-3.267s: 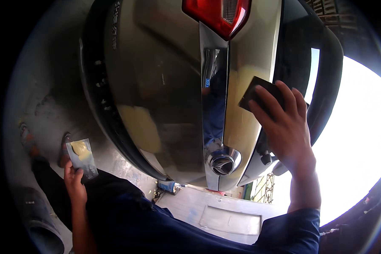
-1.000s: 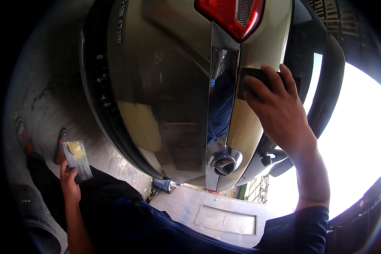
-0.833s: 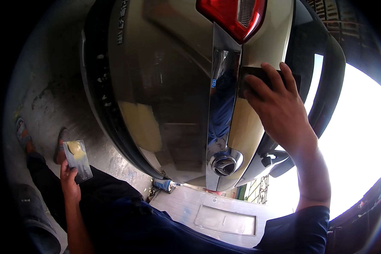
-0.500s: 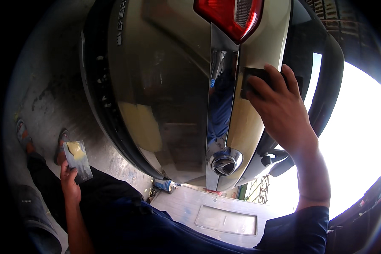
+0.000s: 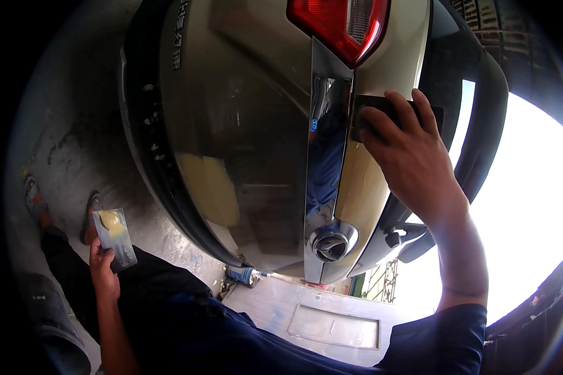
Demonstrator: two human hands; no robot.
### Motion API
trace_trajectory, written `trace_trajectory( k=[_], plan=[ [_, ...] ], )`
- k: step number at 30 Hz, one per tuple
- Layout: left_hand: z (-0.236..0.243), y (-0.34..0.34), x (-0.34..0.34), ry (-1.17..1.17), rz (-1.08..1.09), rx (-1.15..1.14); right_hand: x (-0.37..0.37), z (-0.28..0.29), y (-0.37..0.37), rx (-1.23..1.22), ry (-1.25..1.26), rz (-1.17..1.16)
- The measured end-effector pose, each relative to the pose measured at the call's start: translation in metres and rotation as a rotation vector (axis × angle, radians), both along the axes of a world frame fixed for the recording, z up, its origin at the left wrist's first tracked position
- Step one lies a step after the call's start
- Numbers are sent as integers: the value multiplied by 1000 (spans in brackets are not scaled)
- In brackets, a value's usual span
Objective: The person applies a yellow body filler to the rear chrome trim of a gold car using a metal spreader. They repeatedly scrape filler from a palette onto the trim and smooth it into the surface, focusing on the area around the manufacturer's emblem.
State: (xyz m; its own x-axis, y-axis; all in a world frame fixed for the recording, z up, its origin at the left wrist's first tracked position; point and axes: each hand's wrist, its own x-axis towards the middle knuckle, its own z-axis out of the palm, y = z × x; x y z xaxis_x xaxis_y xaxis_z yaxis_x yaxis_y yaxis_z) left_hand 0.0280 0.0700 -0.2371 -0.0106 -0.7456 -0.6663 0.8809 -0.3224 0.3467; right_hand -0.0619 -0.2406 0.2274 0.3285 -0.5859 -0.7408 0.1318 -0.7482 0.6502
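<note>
1. Sliding up toward the red tail light, the right hand is now holding its black pad squarer across the panel than three seconds back, when it was tilting nearer the round emblem.
2. That pad is lying across the tan panel, one end meeting the edge along the chrome strip, the other reaching toward the edge by the dark rear window.
3. Fingers are spreading over the pad and gripping it; the thumb is staying out of sight, so its place we are not telling.
4. Down at the person's left, the left hand is pinching a grey plate by its near end, thumb on top.
5. Yellow paste is sitting in a lump at the plate's far edge, just in front of a sandaled foot.
6. Over on the tailgate, a yellowish patch is showing close to the edge along the dark bumper.
7. Beyond the car's far corner, a blue can is lying beside a pale board.
</note>
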Motion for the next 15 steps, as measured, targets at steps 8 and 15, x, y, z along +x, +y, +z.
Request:
trace_trajectory(
  k=[8, 15],
  plan=[
    [5, -4, 1, 16, 8, -18, 2, 1, -2, -17, 27, 17],
    [2, -2, 0, 7, 14, -17, 12, 7, 4, -21, 10, -17]
  ],
)
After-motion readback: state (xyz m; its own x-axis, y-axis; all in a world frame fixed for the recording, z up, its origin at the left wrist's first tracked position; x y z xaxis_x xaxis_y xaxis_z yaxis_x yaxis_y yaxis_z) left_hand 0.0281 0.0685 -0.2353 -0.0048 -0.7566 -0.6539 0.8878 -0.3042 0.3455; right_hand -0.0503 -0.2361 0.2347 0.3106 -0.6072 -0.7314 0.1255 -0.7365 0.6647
